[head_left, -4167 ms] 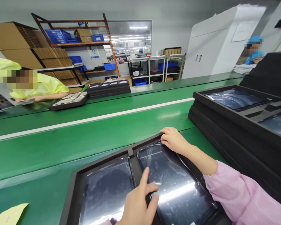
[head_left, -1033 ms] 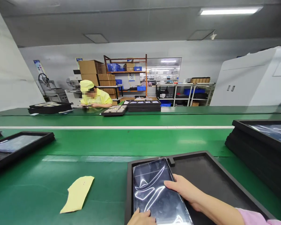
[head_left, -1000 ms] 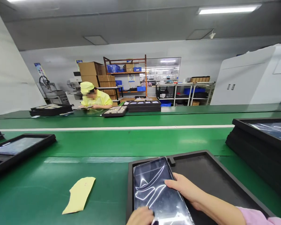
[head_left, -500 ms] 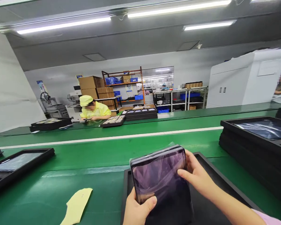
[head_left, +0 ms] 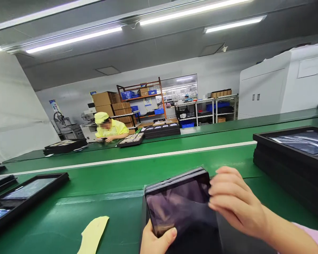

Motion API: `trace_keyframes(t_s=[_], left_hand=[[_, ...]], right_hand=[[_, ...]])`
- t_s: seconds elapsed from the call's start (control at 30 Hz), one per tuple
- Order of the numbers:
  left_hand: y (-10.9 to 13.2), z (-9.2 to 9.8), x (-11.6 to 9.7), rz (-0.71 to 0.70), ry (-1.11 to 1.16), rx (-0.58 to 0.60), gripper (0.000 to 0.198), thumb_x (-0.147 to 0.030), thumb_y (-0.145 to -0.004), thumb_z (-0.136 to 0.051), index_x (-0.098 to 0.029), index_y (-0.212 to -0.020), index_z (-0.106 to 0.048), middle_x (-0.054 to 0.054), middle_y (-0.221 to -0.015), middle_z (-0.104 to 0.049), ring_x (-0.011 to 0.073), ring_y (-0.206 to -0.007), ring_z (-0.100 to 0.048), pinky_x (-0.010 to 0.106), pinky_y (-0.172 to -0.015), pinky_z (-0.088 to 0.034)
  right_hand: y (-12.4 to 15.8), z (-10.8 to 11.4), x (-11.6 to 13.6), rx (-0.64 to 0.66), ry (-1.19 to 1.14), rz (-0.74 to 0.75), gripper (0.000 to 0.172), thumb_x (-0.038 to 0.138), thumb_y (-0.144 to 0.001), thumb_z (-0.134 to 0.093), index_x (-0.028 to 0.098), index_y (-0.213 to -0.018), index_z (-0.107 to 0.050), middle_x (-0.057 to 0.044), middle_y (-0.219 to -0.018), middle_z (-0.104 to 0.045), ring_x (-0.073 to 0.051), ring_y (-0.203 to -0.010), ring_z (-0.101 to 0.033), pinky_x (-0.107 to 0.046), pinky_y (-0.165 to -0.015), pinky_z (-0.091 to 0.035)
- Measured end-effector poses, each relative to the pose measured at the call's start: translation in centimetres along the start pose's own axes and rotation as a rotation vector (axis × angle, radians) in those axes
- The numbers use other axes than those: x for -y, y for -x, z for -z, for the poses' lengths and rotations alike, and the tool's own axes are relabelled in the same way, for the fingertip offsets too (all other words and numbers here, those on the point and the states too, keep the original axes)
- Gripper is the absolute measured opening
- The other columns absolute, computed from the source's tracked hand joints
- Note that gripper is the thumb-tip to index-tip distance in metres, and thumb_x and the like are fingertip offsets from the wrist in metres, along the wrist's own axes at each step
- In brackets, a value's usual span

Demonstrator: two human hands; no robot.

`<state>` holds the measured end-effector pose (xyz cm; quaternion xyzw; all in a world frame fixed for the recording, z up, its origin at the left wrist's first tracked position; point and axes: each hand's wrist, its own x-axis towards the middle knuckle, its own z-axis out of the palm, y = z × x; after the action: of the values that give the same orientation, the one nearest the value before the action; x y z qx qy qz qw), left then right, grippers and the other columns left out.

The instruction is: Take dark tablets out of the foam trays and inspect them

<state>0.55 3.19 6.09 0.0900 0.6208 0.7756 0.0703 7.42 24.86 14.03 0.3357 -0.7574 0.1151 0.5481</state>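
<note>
My left hand (head_left: 155, 241) grips the near-left corner of a dark tablet (head_left: 181, 208) tilted up above the black tray (head_left: 142, 211) on the green belt (head_left: 108, 183), while my right hand (head_left: 234, 204) clasps its right edge.

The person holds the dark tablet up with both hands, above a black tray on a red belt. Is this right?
Not quite: the belt is green, not red, as the head view shows. The rest holds: the left hand grips the dark tablet from below, the right hand at its right edge, above the black tray.
</note>
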Motion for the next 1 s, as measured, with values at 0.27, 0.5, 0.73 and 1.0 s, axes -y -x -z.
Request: trace_keyframes(t_s=[0.27,0.5,0.73,1.0], left_hand=[[-0.7,-0.1,0.7,0.011,0.032,-0.064,0.058,-0.053,-0.039,-0.081,-0.010,-0.074,-0.066,0.011,-0.075,-0.070,0.0272,-0.075,-0.065,0.036,-0.074,-0.050],[-0.7,-0.2,1.0,-0.134,-0.016,-0.164,0.059,-0.061,-0.037,-0.078,-0.014,-0.072,-0.071,0.008,-0.069,-0.071,0.0251,-0.070,-0.065,0.031,-0.068,-0.052],[-3.0,0.7,-1.1,-0.557,-0.292,0.207,0.027,-0.043,-0.056,-0.076,-0.017,-0.062,-0.070,0.006,-0.059,-0.067,0.0178,-0.050,-0.061,0.024,-0.047,-0.050],[-0.8,0.7,-1.3,-0.722,-0.134,0.379,0.058,-0.059,-0.061,-0.069,-0.018,-0.102,-0.064,0.011,-0.087,-0.070,0.0250,-0.075,-0.067,0.031,-0.069,-0.055]], right_hand=[[6.2,-3.8,0.5,-0.165,-0.577,-0.814,0.101,0.071,-0.066,-0.062,0.028,-0.140,-0.008,-0.015,-0.142,-0.022,-0.034,-0.124,-0.033,-0.050,-0.102,-0.028],[5.1,-6.3,1.8,-0.037,-0.978,-1.421,0.069,0.066,-0.044,-0.077,0.016,-0.088,-0.063,-0.010,-0.078,-0.065,-0.031,-0.080,-0.060,-0.042,-0.076,-0.049],[4.6,-4.6,0.5,-0.086,-0.990,-1.228,0.048,0.054,-0.049,-0.083,0.020,-0.073,-0.059,-0.007,-0.074,-0.064,-0.023,-0.065,-0.059,-0.032,-0.060,-0.049],[4.8,-2.6,2.0,0.109,-1.051,-0.834,0.053,0.063,-0.062,-0.072,0.022,-0.093,-0.061,-0.009,-0.093,-0.064,-0.025,-0.087,-0.059,-0.034,-0.075,-0.047]])
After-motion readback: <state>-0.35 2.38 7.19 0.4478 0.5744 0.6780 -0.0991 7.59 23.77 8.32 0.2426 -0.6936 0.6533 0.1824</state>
